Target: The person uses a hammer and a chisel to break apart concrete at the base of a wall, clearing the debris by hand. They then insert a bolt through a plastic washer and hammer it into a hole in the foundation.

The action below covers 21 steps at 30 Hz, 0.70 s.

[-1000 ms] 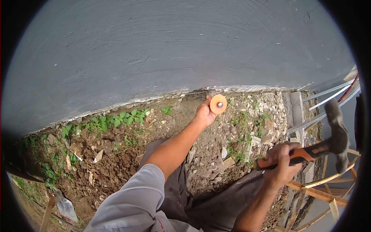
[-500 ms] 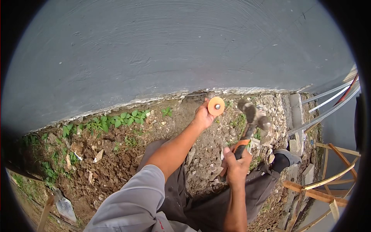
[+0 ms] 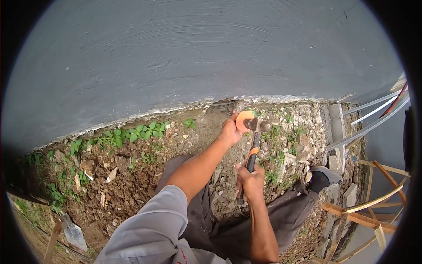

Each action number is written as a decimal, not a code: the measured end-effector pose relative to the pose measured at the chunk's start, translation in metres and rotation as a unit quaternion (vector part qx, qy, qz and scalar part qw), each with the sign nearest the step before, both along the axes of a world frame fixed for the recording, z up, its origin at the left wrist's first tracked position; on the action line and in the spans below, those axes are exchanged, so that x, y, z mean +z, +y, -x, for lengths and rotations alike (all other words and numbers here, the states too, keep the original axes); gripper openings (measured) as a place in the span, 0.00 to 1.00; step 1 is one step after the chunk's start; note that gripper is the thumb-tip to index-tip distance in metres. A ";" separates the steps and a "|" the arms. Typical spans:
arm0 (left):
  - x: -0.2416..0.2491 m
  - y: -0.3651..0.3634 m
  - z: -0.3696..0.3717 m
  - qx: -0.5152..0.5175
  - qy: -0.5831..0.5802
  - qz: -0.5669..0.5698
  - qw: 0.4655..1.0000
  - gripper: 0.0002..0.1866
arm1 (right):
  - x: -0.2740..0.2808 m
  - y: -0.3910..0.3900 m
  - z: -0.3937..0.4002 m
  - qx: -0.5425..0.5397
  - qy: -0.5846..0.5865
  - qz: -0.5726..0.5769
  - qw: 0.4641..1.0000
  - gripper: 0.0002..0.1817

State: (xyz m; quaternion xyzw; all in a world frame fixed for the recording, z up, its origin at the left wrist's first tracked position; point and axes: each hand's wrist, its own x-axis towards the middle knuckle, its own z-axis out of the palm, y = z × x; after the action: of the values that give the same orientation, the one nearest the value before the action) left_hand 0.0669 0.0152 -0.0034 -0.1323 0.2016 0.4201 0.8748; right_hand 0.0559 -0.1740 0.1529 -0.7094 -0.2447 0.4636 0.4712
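My left hand [image 3: 230, 132] is closed around a chisel with a round orange hand guard [image 3: 241, 120], held at the foot of the grey wall. The guard and my hand hide most of its shaft. In my right hand [image 3: 252, 181] is a hammer [image 3: 253, 152] with a dark handle and an orange band. Its metal head lies over the chisel's struck end and covers it from view. Just behind the guard, the broken lower edge of the wall [image 3: 226, 105] shows a rough hollow.
Leafy plants [image 3: 132, 135] grow along the wall's base above loose soil and stones. A flat-bladed tool [image 3: 74, 233] stands at the lower left. On the right are metal strips [image 3: 373, 134], a concrete edge [image 3: 337, 132] and a wooden frame [image 3: 365, 225]. My shoe [image 3: 332, 175] rests on the rubble.
The hammer has swung left, from beside the chisel onto its end, and my right hand moved left with it. My left hand has stayed nearly in place.
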 end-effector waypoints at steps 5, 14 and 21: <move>0.007 0.004 0.005 0.018 0.000 -0.015 1.000 0.19 | 0.132 0.004 -0.021 -0.015 -0.172 -0.350 0.921 0.11; 0.019 0.004 0.015 -0.003 -0.008 -0.059 0.998 0.15 | -0.017 0.016 -0.022 0.058 -0.070 0.079 0.993 0.09; -0.018 -0.010 0.000 -0.088 0.160 -0.017 0.983 0.12 | -0.049 -0.088 -0.025 -0.102 0.096 0.057 0.989 0.09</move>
State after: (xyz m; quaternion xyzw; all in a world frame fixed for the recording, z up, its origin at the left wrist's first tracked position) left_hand 0.0671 0.0055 -0.0213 -0.0301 0.3429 0.3604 0.8670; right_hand 0.0810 -0.2624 0.1039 -0.7086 -0.0981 0.4923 0.4960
